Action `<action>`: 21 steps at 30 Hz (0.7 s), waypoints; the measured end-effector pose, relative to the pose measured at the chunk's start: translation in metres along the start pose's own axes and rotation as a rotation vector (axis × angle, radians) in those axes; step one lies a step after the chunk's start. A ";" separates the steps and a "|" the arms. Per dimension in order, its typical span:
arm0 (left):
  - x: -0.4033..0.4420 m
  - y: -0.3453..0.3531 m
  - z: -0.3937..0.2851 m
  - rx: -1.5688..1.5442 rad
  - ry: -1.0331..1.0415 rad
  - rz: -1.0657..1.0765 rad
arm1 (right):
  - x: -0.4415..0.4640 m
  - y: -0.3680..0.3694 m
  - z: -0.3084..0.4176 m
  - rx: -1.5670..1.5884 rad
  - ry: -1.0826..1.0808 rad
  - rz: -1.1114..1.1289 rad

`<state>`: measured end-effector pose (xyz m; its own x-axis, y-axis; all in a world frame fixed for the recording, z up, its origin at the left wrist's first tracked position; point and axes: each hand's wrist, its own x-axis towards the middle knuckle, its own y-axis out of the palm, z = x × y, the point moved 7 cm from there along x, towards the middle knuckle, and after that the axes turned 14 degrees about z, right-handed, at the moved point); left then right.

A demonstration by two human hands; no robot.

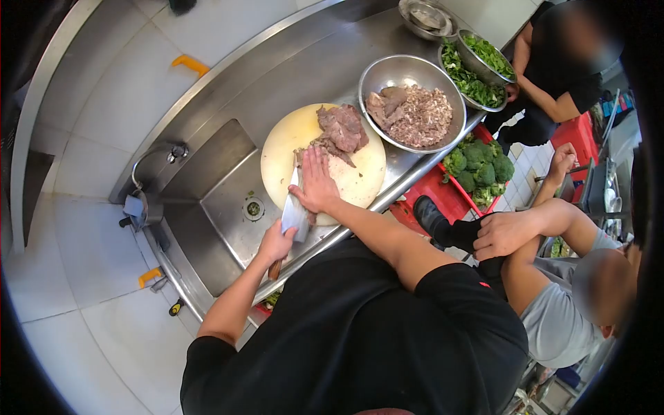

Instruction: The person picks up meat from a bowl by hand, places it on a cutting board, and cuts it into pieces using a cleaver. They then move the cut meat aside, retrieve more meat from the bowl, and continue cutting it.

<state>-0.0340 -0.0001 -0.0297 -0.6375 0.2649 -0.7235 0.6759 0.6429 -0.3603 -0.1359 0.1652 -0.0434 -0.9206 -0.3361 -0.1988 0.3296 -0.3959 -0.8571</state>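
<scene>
My left hand (pixel 277 243) is wrapped round the handle of a cleaver (pixel 295 216), whose broad blade stands on a round, cream-coloured chopping board (pixel 278 142). Beside the blade, my right hand (pixel 317 181) lies flat with its fingers stretched out, pressing on meat that is mostly hidden under it. Just beyond those fingertips sits a larger piece of brownish-pink meat (pixel 344 129). To the right of the board, a steel bowl (pixel 369 77) holds chopped meat (pixel 427 119) and a bigger chunk.
A sink basin (pixel 221 207) with a tap (pixel 149 159) lies left of the board. Bowls of leafy greens (pixel 476 86) stand at the far right, with a person (pixel 546 76) beside them. Broccoli (pixel 478 166) fills a red crate below. Another person (pixel 560 304) sits close on my right.
</scene>
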 end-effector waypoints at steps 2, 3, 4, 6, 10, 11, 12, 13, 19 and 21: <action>0.021 -0.006 -0.010 0.003 0.011 -0.005 | -0.001 -0.003 -0.001 0.040 -0.010 -0.024; 0.027 -0.008 -0.013 0.003 0.020 -0.011 | -0.001 0.000 -0.004 0.048 0.001 -0.020; 0.026 -0.008 -0.014 -0.008 0.039 -0.021 | 0.001 0.000 -0.007 0.054 0.009 -0.020; 0.010 -0.004 -0.005 0.023 0.057 -0.026 | 0.002 0.004 -0.008 0.063 0.033 -0.019; -0.021 0.002 0.022 0.071 -0.014 0.005 | 0.004 0.002 -0.012 0.059 0.070 -0.043; -0.023 0.004 0.032 0.084 -0.010 -0.005 | 0.005 0.005 -0.012 0.061 0.073 -0.047; -0.022 0.006 0.037 0.065 -0.038 0.014 | 0.006 0.007 -0.012 0.060 0.084 -0.049; -0.023 0.007 0.039 0.069 -0.035 0.012 | 0.006 0.009 -0.013 0.056 0.096 -0.048; -0.046 0.007 0.046 0.143 0.034 -0.053 | -0.009 -0.005 -0.032 -0.062 0.165 0.027; -0.053 0.004 0.039 0.168 -0.008 -0.060 | -0.017 -0.016 -0.034 -0.066 0.170 0.031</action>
<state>0.0166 -0.0396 -0.0158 -0.6761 0.2232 -0.7022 0.6895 0.5278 -0.4961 -0.1326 0.2062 -0.0428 -0.9342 -0.1959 -0.2982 0.3491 -0.3286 -0.8776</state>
